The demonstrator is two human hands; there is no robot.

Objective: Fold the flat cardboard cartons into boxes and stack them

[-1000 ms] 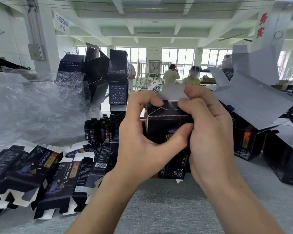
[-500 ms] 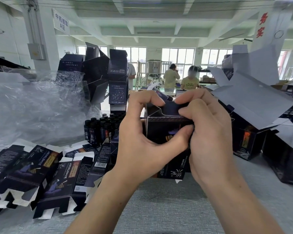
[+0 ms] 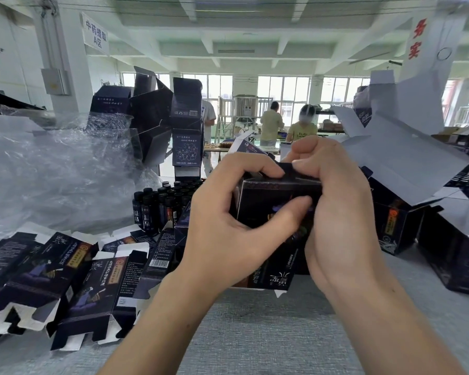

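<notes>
the box (image 3: pixel 276 201) is held upright over the grey table (image 3: pixel 255 334), mid-view, its long axis running up and down. the left hand (image 3: pixel 228 226) grips it from the left, thumb across the front face, forefinger curled over the top edge. the right hand (image 3: pixel 341 212) grips it from the right, fingers curled down onto the top flap (image 3: pixel 287 169). the flap lies directly under both sets of fingertips, so tucking it probably needs only a short downward push, and the right hand is nearer.
</notes>
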